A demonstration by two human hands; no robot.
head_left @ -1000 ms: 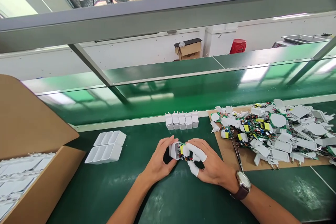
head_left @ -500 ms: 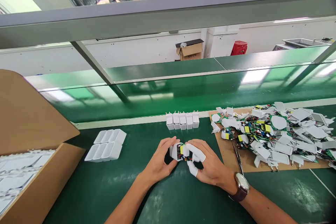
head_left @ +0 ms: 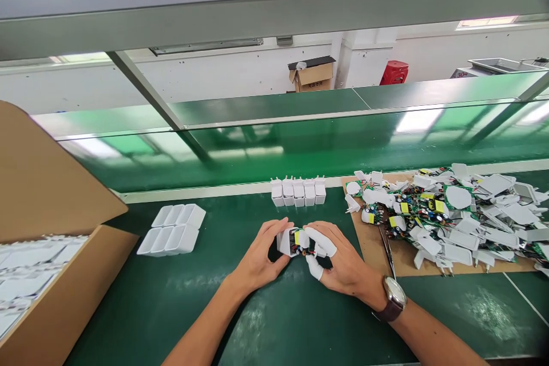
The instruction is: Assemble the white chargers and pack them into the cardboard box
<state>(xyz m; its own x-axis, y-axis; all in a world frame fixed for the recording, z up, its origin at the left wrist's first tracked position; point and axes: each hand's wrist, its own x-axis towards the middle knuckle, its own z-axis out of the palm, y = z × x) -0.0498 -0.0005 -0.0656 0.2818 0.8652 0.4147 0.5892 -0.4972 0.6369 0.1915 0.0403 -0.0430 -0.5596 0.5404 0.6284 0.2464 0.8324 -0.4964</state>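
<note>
Between my two hands, low over the green table, is a small circuit board (head_left: 298, 238) with a yellow-wrapped part, set against a white plastic plug piece. My left hand (head_left: 263, 254) is closed on the white end of it, thumb and fingertips pinching its left side. On the other side my right hand (head_left: 338, 257), with white covers on thumb and forefinger, pinches the board's right end. Beyond the hands a row of white charger housings with plug pins (head_left: 298, 192) stands upright. To the left lie several white open-topped housings (head_left: 172, 230) in two rows.
At right, a brown cardboard sheet (head_left: 375, 254) carries a heap of circuit boards and white plug pieces (head_left: 454, 217). Metal tweezers (head_left: 388, 251) rest at its left part. An open cardboard box (head_left: 103, 263) of white parts stands at far left. A metal rail (head_left: 257, 8) crosses above.
The camera view has tilted slightly, so the surroundings sit a little higher. Both hands keep their pinch on the circuit board, with barely any shift in its position.
</note>
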